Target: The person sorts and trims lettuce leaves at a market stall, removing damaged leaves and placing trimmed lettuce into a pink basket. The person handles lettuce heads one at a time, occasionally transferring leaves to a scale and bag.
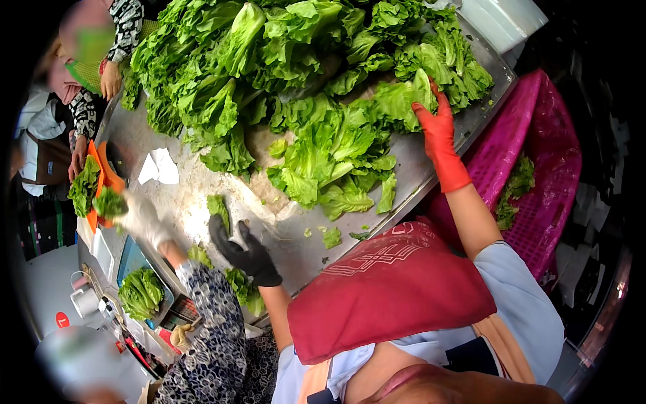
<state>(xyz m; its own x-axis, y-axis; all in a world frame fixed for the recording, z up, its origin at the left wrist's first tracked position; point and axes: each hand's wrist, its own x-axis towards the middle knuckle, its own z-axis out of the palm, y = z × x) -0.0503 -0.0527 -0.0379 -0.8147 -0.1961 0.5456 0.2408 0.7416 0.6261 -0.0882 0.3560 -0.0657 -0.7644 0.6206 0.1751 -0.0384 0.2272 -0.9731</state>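
A big heap of green leaf lettuce (222, 87) covers the far side of the metal table (417, 168). My right hand (439, 135), in a red rubber glove, grips a head of lettuce (397, 104) at the heap's right side. In a black glove, my left hand (243, 254) is over the near left of the table, fingers apart and nothing held. A small lettuce leaf (219, 211) lies by its fingertips. Between my hands rest loose lettuce leaves (330, 165) and small scraps.
A pink mesh basket (538, 168) with some lettuce leaves stands at right. On my left, a co-worker's white-gloved hand (142, 219) holds lettuce over the table. Another co-worker's hands are at the far left, near an orange container (101, 182). White paper (159, 166) lies on the table.
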